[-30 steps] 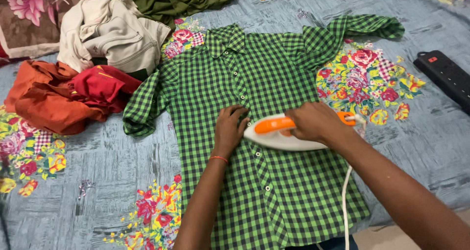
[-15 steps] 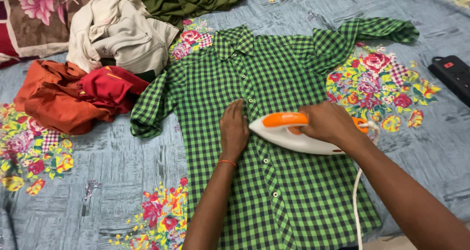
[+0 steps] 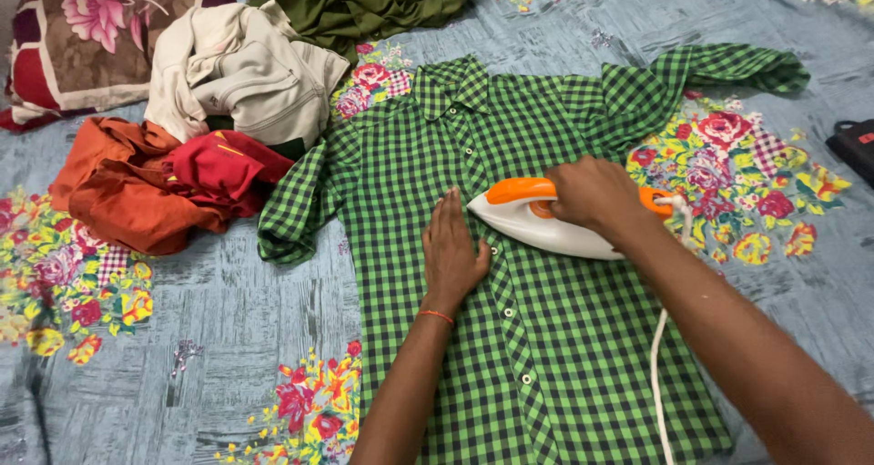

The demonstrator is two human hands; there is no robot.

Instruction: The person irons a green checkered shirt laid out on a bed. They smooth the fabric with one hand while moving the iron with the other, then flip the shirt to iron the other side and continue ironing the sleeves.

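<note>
Fingers of our right hand [image 3: 596,196] were wrapped tight around the iron [image 3: 537,224] on the green checked shirt [image 3: 546,337]; our left hand [image 3: 452,251] lay flat and open beside it, pressing the cloth on the floral bedsheet [image 3: 218,292].

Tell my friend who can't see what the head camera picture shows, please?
A right hand grips a white and orange iron on a green checked shirt spread over a flowery bedsheet, while the left hand presses the shirt flat beside it. Crumpled clothes lie heaped to the left.
</note>
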